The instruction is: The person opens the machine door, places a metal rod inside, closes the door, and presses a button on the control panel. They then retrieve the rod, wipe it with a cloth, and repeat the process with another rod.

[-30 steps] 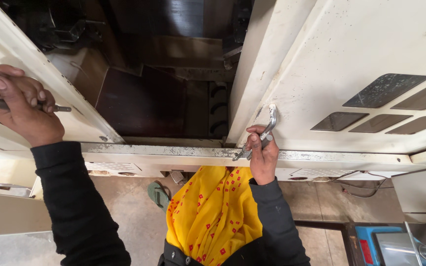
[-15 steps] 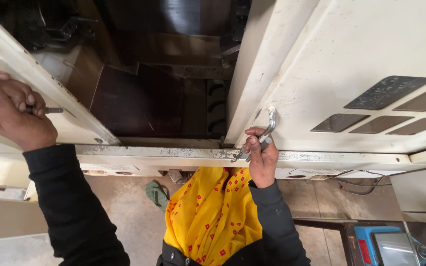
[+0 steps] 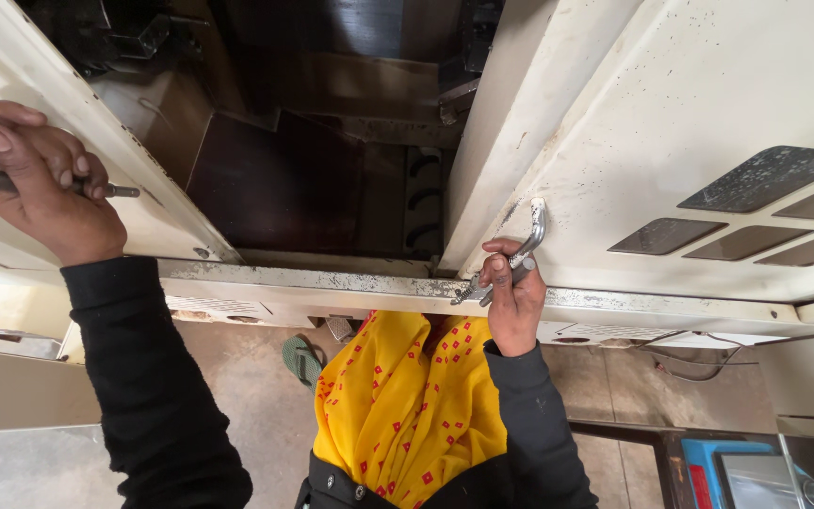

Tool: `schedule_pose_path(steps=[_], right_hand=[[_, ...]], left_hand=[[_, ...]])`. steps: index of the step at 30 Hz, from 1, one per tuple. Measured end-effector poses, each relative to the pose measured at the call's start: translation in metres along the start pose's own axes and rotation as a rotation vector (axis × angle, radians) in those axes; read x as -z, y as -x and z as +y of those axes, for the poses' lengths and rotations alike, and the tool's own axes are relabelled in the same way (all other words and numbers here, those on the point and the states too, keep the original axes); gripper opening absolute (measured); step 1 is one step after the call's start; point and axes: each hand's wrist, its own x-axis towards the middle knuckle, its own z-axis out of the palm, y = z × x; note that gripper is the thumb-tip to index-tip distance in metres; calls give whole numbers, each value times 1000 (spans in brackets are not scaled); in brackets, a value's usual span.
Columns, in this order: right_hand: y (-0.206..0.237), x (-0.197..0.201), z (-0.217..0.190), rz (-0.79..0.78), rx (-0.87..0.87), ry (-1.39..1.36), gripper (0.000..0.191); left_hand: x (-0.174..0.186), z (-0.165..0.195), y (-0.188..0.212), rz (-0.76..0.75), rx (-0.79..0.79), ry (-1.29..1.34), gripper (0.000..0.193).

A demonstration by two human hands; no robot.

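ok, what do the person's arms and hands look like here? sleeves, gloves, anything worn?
Both hands are bare: no gloves, rings or watch visible on the left hand or the right hand. Both arms wear long black sleeves reaching the wrists, plain fabric with no markings that show. A yellow scarf with small red square dots hangs at the chest between the arms.

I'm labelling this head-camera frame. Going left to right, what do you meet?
Left hand gripping a metal rod → cream left door → dark open interior → right hand on the metal door handle → dark vent panels.
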Motion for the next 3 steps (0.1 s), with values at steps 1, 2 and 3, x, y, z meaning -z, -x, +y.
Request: schedule_pose_path(steps=[1,2,3], right_hand=[[-2,-4,-9,1,0,9,24],[-6,-8,-21,9,-3,16,25],[-9,-16,-34,18,-12,12,26]], left_hand=[[-2,1,1,9,3,8,50],[-6,1,-1,33,11,18,50],[0,8,-5,28,7,9,50]])
